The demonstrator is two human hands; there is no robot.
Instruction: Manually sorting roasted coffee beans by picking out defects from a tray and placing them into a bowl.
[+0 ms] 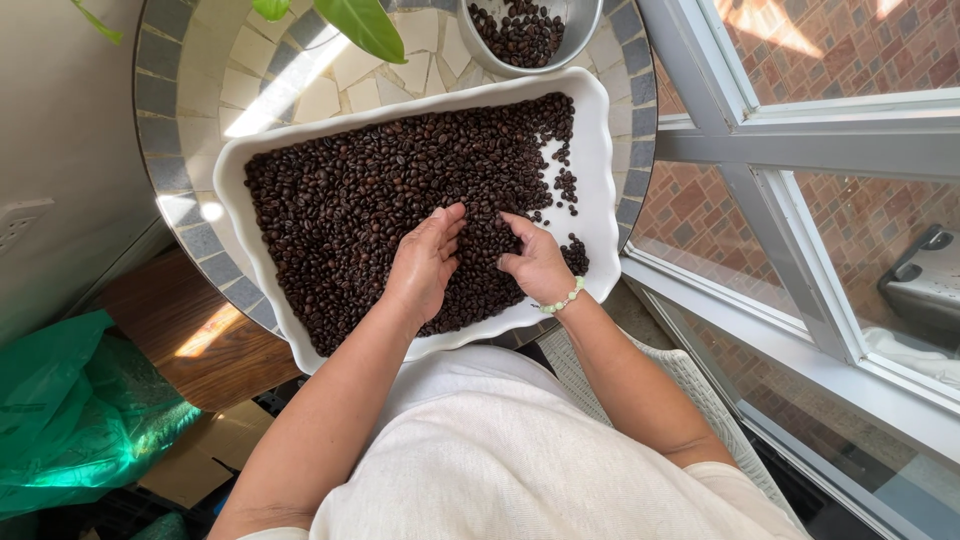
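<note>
Coffee beans (370, 190), dark and roasted, fill most of a white scalloped tray (600, 150) that sits on a round mosaic table (190, 110); the tray's right side is mostly bare, with only a few scattered beans. The left hand (425, 262) lies palm-down on the beans near the tray's front edge, fingers loosely spread and slightly curled, pressing into the heap without closing on anything that can be seen. The right hand (538, 262), with a pale green bead bracelet (563, 299) at the wrist, rests just beside it, fingers bent down into the beans; whether it pinches any cannot be told. A metal bowl (580, 35) holding more beans stands behind the tray, touching or almost touching its far rim. Green leaves (362, 22) hang over the table's far part. A green bag (70, 410) lies on the floor at left, and a window (800, 150) runs along the right.
</note>
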